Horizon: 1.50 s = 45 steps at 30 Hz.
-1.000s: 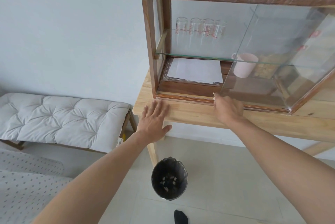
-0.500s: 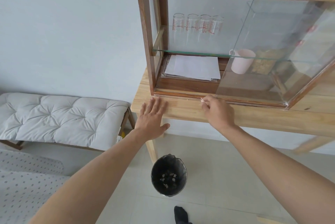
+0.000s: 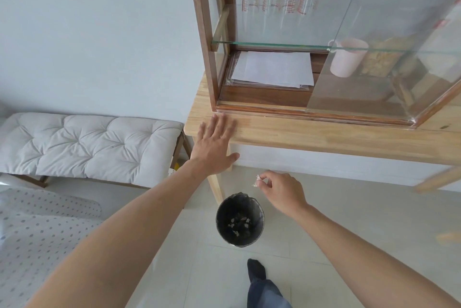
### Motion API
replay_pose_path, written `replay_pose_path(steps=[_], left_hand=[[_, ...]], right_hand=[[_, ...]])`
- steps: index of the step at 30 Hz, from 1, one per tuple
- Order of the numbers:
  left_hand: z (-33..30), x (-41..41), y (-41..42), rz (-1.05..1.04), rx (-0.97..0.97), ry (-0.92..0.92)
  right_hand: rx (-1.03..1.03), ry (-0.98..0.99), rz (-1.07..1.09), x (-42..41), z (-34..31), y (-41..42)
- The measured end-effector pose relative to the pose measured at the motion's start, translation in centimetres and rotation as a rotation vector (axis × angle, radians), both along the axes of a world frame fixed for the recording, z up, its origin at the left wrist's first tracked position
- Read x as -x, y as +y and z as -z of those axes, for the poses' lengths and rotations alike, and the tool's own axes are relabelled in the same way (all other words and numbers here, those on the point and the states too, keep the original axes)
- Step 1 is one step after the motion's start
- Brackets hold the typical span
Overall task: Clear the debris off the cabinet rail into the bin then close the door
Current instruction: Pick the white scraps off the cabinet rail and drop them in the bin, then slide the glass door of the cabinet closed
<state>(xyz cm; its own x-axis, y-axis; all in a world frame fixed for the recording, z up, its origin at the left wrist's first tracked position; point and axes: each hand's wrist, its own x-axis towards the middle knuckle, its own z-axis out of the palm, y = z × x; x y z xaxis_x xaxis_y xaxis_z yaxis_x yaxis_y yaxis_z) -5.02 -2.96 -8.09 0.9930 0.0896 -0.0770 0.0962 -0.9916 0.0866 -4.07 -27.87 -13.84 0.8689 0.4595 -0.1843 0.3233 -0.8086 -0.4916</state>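
My right hand (image 3: 283, 190) pinches a white scrap of debris (image 3: 257, 181) above the floor, just beyond the bin (image 3: 240, 220). I'd bring it nearer, over the bin's mouth, before letting go. My left hand (image 3: 215, 144) lies flat and open on the counter (image 3: 324, 133), beside the cabinet rail (image 3: 299, 112).

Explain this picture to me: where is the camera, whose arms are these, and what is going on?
No machine here: a person wears a camera on the head, looking down at their own arms. The left hand lies flat on the wooden table, just before the cabinet. The right hand pinches a small white scrap above the floor, near the black bin, which already holds bits. The cabinet's glass door stands slid open; inside are papers, a pink cup and glasses.
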Motion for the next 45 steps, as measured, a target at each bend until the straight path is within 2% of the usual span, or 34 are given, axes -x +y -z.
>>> replay_pose_path(steps=[4, 14, 31, 36, 40, 45], left_hand=[[0.1, -0.1, 0.1, 0.000, 0.005, 0.000], [0.0, 0.0, 0.3, 0.000, 0.004, 0.032], [-5.0, 2.6, -0.4, 0.046, 0.020, 0.230], [-5.9, 2.9, 0.0, -0.020, 0.072, 0.188], [-7.6, 2.3, 0.6, -0.091, 0.194, 0.079], [-10.1, 0.7, 1.0, -0.146, 0.359, -0.059]], right_hand=[[0.030, 0.085, -0.027, 0.3, 1.1, 0.8], [0.024, 0.070, 0.050, -0.5, 0.2, -0.3], [-0.039, -0.124, 0.188, -0.4, -9.3, -3.3], [0.009, -0.298, 0.127, -2.4, -13.3, -4.1], [0.089, -0.586, 0.058, -6.2, -17.9, -5.3], [0.324, -0.957, -0.033, -10.4, -22.3, -6.9]])
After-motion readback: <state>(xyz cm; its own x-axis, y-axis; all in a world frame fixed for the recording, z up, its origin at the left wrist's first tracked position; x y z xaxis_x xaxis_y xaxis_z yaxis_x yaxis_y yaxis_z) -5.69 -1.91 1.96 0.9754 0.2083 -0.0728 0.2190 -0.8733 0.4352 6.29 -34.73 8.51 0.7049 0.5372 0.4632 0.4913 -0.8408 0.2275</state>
